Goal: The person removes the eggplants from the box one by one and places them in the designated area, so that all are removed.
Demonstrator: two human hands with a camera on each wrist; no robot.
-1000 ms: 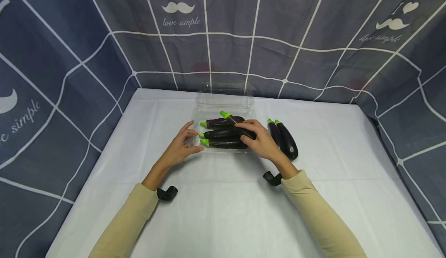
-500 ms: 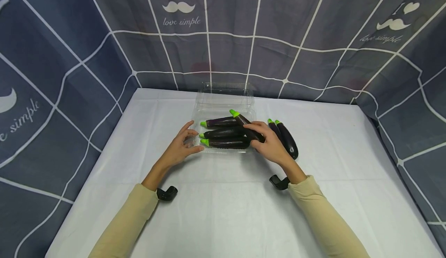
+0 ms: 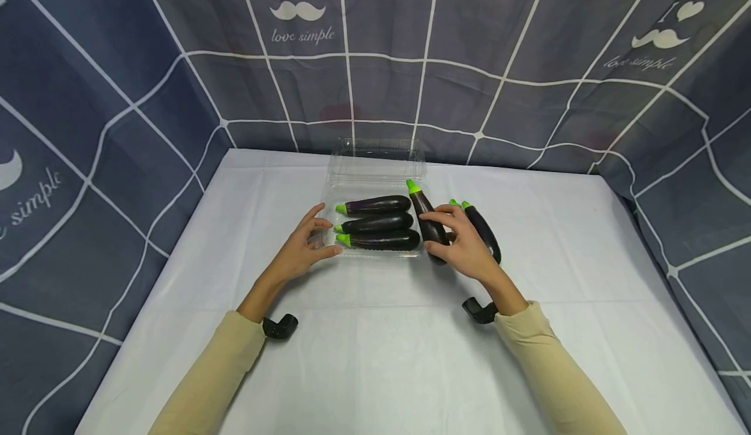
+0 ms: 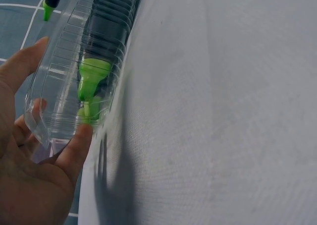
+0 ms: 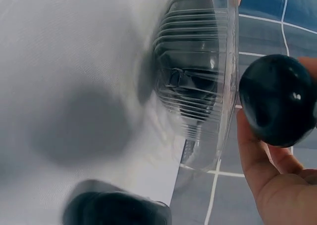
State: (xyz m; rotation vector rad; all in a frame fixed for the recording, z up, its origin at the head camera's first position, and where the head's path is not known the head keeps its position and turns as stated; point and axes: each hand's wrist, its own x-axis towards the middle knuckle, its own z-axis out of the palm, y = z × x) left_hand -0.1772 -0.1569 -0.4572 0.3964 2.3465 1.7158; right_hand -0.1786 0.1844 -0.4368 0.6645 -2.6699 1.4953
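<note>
In the head view my right hand (image 3: 466,246) grips an eggplant (image 3: 430,221) with a bright green stem end, raised beside the right end of a clear plastic container (image 3: 375,189). Its rounded dark end (image 5: 277,101) faces the right wrist camera, apart from the table. Inside the container lie three eggplants (image 3: 378,223) side by side, stems to the left. My left hand (image 3: 296,249) holds the container's left end, thumb at the near corner and fingers spread along the side. Through the ribbed wall (image 4: 69,76) the left wrist view shows green stem ends (image 4: 94,76).
Two more eggplants (image 3: 482,233) lie on the white table (image 3: 375,357) just right of my right hand, one mostly hidden behind it. The container's lid (image 3: 378,156) stands raised at the back. A grey curtain (image 3: 375,89) with white lines surrounds the table.
My right hand has moved right with the eggplant, from above the other eggplants to the container's right end. The eggplant has turned more upright in view. My left hand has stayed in place.
</note>
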